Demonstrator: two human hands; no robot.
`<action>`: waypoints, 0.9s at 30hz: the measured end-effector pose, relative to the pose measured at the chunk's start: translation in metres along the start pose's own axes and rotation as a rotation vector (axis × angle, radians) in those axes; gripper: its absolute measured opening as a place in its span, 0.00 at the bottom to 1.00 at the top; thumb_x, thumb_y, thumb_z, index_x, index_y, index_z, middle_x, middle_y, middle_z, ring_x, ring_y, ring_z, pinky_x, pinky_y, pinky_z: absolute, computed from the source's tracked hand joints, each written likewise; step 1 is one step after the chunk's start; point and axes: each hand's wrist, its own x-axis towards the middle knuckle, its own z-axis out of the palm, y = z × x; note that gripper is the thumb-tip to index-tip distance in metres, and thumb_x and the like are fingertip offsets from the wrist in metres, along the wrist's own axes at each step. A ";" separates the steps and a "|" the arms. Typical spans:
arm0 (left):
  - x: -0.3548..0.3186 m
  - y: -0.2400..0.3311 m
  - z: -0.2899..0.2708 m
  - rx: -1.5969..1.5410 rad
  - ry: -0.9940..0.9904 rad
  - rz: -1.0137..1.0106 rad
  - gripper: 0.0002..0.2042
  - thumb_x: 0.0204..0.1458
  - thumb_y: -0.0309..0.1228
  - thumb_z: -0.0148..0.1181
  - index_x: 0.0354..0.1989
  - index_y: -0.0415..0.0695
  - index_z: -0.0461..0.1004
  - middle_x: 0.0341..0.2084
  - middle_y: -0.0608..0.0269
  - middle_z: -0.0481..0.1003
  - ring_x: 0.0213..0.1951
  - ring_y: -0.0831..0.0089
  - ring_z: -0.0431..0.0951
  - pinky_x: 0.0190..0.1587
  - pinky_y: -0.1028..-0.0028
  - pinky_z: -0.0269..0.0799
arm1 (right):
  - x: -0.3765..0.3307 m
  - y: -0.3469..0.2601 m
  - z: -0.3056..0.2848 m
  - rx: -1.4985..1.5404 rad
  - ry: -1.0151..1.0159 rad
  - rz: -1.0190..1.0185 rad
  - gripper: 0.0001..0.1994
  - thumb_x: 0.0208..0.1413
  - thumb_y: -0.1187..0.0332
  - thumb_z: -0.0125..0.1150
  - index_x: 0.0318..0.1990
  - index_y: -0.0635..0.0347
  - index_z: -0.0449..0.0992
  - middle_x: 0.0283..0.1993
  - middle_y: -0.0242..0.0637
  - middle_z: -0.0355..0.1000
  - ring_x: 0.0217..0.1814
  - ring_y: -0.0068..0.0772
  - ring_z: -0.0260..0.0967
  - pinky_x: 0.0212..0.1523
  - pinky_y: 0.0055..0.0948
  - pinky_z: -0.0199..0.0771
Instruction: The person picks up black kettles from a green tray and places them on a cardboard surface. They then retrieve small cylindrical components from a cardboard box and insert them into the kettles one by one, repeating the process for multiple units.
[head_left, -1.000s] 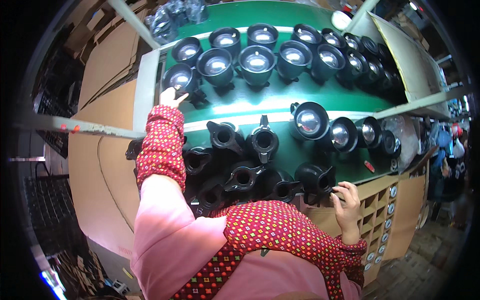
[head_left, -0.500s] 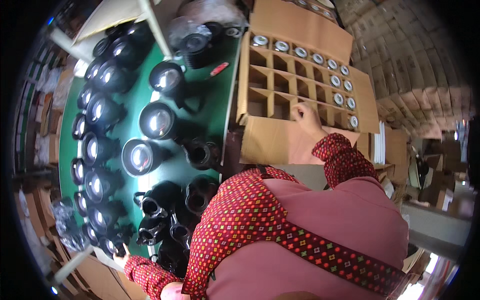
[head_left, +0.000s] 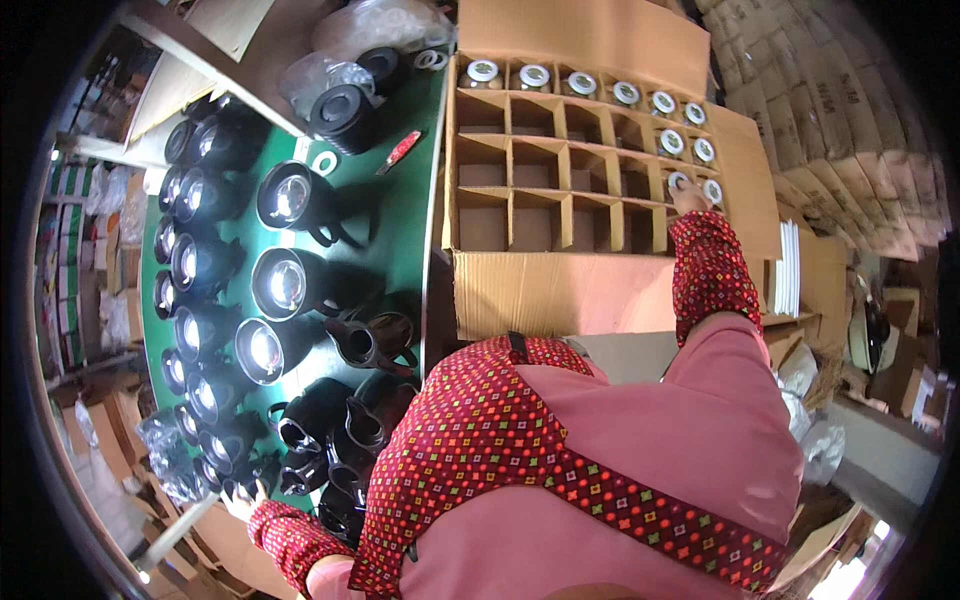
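My right hand [head_left: 690, 199] reaches into the divided cardboard box [head_left: 555, 290] at the right, fingers closed around the top of a jar-like piece [head_left: 677, 179] with a silvery-white round cap. Similar capped pieces [head_left: 582, 84] stand along the box's far row and down its right side. At the lower left, my left hand [head_left: 244, 502] grips a black jug [head_left: 263, 468] at the near end of the table's left rows; part of that grip is hidden. Other black jugs [head_left: 288, 285] with shiny round insides lie on the green table [head_left: 400, 205].
Several spouted black jugs [head_left: 365, 345] crowd the table's near right edge. Farther back lie a red cutter [head_left: 400, 152], black ribbed lids [head_left: 340, 118] and a clear plastic bag [head_left: 385, 25]. Stacked cartons [head_left: 840, 130] rise beyond the box at the right.
My right hand has moved rightward across the box, from above its near compartments onto a capped piece. My left hand stays by the black jug. The view has shifted slightly.
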 end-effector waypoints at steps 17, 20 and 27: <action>-0.305 0.014 0.299 0.515 -0.525 0.880 0.27 0.54 0.25 0.72 0.64 0.40 0.74 0.65 0.48 0.69 0.63 0.58 0.74 0.59 0.66 0.78 | -0.116 -0.064 -0.249 -0.159 0.185 -0.581 0.17 0.70 0.62 0.58 0.54 0.69 0.80 0.48 0.55 0.78 0.52 0.52 0.77 0.50 0.44 0.74; -0.413 0.003 0.347 0.351 -1.101 0.898 0.43 0.45 0.28 0.80 0.72 0.42 0.64 0.70 0.44 0.63 0.69 0.49 0.68 0.65 0.60 0.75 | -0.198 -0.131 -0.258 0.685 -0.046 -0.972 0.15 0.69 0.65 0.61 0.54 0.67 0.81 0.57 0.52 0.76 0.60 0.51 0.74 0.54 0.46 0.74; -0.496 0.002 0.370 0.235 -1.606 0.987 0.58 0.34 0.43 0.86 0.74 0.35 0.57 0.68 0.42 0.63 0.71 0.47 0.65 0.73 0.58 0.64 | -0.323 -0.277 -0.269 0.350 -0.112 -1.653 0.19 0.50 0.63 0.76 0.45 0.66 0.81 0.51 0.50 0.75 0.56 0.58 0.71 0.54 0.49 0.73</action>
